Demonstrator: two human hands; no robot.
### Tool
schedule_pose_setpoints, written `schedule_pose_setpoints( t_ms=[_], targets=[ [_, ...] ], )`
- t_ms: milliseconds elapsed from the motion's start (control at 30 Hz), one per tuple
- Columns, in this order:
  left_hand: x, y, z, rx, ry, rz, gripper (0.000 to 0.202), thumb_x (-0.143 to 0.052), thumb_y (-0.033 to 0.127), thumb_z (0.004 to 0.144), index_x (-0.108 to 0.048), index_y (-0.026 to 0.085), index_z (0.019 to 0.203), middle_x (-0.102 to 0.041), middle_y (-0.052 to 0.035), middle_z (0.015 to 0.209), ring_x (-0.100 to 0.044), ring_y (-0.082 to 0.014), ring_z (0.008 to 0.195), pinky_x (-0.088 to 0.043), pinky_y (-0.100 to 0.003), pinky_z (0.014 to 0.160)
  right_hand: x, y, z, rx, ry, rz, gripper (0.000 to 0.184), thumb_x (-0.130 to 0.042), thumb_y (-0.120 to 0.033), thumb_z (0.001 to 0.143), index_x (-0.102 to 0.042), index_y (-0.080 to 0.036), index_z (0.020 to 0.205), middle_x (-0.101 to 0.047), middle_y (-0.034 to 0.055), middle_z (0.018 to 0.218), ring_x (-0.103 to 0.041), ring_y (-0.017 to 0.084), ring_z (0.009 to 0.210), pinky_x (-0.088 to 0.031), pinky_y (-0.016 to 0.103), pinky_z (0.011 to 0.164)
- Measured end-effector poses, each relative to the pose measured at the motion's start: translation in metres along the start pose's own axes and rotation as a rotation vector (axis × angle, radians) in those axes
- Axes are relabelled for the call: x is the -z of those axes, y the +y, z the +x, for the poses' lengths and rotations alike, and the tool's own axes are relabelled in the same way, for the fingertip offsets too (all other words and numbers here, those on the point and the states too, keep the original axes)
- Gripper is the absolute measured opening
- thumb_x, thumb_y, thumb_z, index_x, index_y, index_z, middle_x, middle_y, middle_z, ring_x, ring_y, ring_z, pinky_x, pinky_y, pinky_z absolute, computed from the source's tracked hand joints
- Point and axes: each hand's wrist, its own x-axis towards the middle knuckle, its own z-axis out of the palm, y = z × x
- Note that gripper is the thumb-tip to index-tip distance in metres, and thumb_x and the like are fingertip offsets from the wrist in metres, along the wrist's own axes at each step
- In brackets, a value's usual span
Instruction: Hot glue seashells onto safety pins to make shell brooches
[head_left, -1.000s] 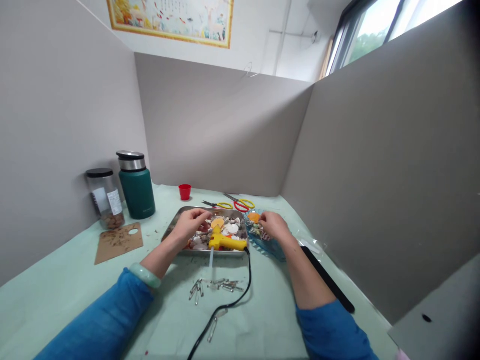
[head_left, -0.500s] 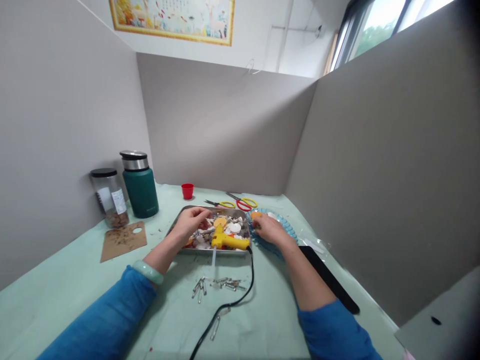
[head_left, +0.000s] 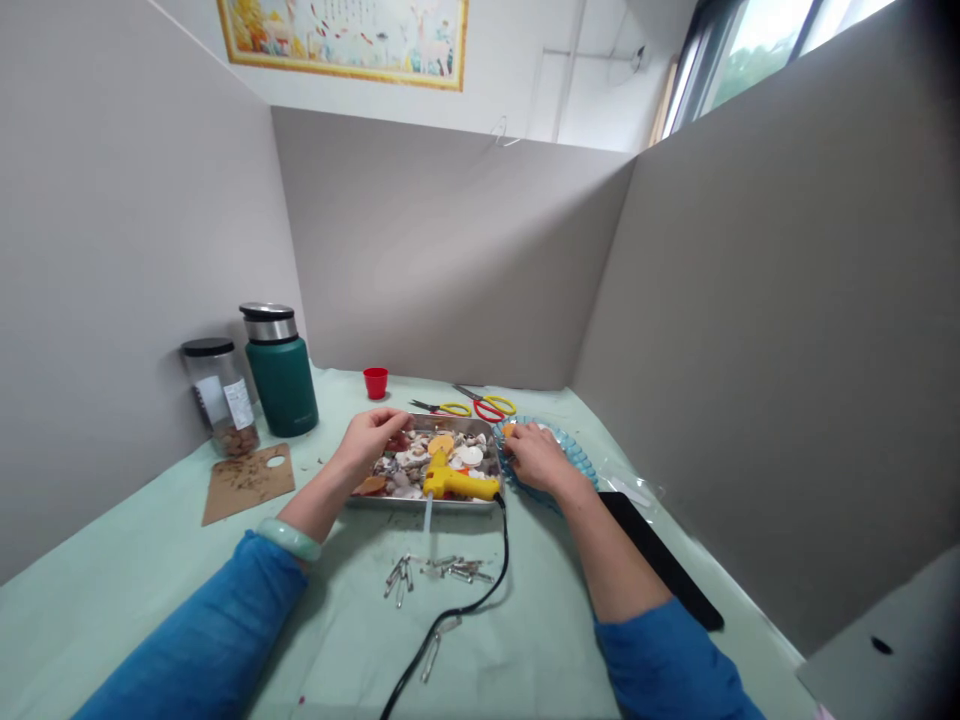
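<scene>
Over the left end of the metal tray (head_left: 427,505) is my left hand (head_left: 369,440), thumb and fingers drawn together. Whatever it may hold is too small to make out. Shells and pebbles (head_left: 405,462) fill the tray, with a flat orange disc (head_left: 441,443) and a white one (head_left: 470,456) among them. A yellow glue gun (head_left: 461,485) rests across the tray's right part, its clear glue stick pointing toward me. My right hand (head_left: 538,458) reaches into the blue scalloped plate (head_left: 583,466), fingers curled down beside an orange piece (head_left: 509,430); its fingertips are hidden.
Safety pins (head_left: 457,568) lie in front, near the black cord (head_left: 450,612). Behind stand a red cup (head_left: 376,383) and scissors (head_left: 491,406). To the left are a green flask (head_left: 282,385), a jar (head_left: 221,400) and cardboard (head_left: 247,488). A black slab (head_left: 660,560) lies right.
My left hand has shifted a little left and back toward me, uncovering more of the tray's left side. My right hand stays at the plate with only a slight finger movement.
</scene>
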Motion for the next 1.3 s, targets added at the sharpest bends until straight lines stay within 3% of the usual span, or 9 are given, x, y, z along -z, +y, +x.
schedule_pose_setpoints(
  t_ms=[133, 367, 667, 900, 1033, 1133, 1300],
  targets=[
    [0.005, 0.0, 0.004, -0.001, 0.026, -0.003, 0.034, -0.071, 0.045, 0.063, -0.065, 0.013, 0.075, -0.065, -0.0033, 0.074, -0.058, -0.0112, 0.056, -0.051, -0.027, 0.058, 0.001, 0.003, 0.002, -0.016, 0.021, 0.024, 0.018, -0.054, -0.01, 0.074, -0.067, -0.019, 0.081, -0.063, 0.0109, 0.097, -0.047, 0.026, 0.098, -0.031, 0.035, 0.084],
    [0.008, -0.001, 0.005, 0.004, 0.033, 0.005, 0.038, -0.073, 0.045, 0.061, -0.065, 0.011, 0.076, -0.064, -0.0039, 0.072, -0.058, -0.0113, 0.057, -0.052, -0.027, 0.059, 0.003, 0.013, 0.009, -0.069, 0.057, 0.172, 0.021, -0.054, -0.023, 0.078, -0.067, -0.02, 0.094, -0.067, 0.0052, 0.09, -0.056, 0.02, 0.089, -0.038, 0.026, 0.074],
    [0.012, -0.002, 0.008, -0.033, 0.044, 0.079, 0.04, -0.069, 0.05, 0.062, -0.065, 0.012, 0.077, -0.065, -0.0049, 0.073, -0.059, -0.0124, 0.057, -0.052, -0.028, 0.06, -0.003, 0.017, 0.009, -0.056, 0.098, 0.258, 0.02, -0.052, -0.016, 0.077, -0.069, -0.02, 0.087, -0.07, 0.0032, 0.085, -0.061, 0.017, 0.077, -0.039, 0.024, 0.067],
    [0.034, -0.014, 0.022, -0.101, 0.18, 0.406, 0.029, -0.061, 0.043, 0.067, -0.067, 0.016, 0.076, -0.067, -0.0048, 0.066, -0.06, -0.0166, 0.057, -0.047, -0.027, 0.057, 0.006, -0.003, 0.007, 0.025, 0.227, 0.28, 0.021, -0.049, -0.019, 0.084, -0.068, -0.02, 0.092, -0.069, 0.0059, 0.094, -0.058, 0.019, 0.091, -0.04, 0.029, 0.082],
    [0.049, -0.018, 0.028, -0.152, 0.257, 0.69, 0.015, -0.061, 0.032, 0.065, -0.069, 0.021, 0.071, -0.069, -0.0056, 0.069, -0.062, -0.0223, 0.072, -0.042, -0.029, 0.066, 0.008, -0.013, 0.008, 0.088, 0.271, 0.287, 0.02, -0.049, -0.019, 0.086, -0.068, -0.021, 0.092, -0.069, 0.0055, 0.094, -0.056, 0.02, 0.094, -0.038, 0.032, 0.087],
    [0.053, -0.016, 0.029, -0.172, 0.203, 0.858, 0.01, -0.062, 0.028, 0.061, -0.07, 0.024, 0.064, -0.069, -0.0062, 0.071, -0.061, -0.0251, 0.079, -0.039, -0.029, 0.067, 0.006, -0.014, 0.008, 0.1, 0.299, 0.284, 0.021, -0.048, -0.02, 0.087, -0.068, -0.02, 0.091, -0.069, 0.0061, 0.095, -0.056, 0.021, 0.093, -0.039, 0.033, 0.087],
    [0.053, -0.009, 0.022, -0.153, 0.007, 1.015, 0.007, -0.071, 0.027, 0.047, -0.064, 0.025, 0.047, -0.063, -0.0042, 0.055, -0.059, -0.0248, 0.072, -0.037, -0.028, 0.065, 0.004, -0.012, 0.007, 0.109, 0.309, 0.269, 0.021, -0.047, -0.02, 0.087, -0.068, -0.02, 0.089, -0.069, 0.0063, 0.092, -0.056, 0.021, 0.09, -0.039, 0.034, 0.084]
  ],
)
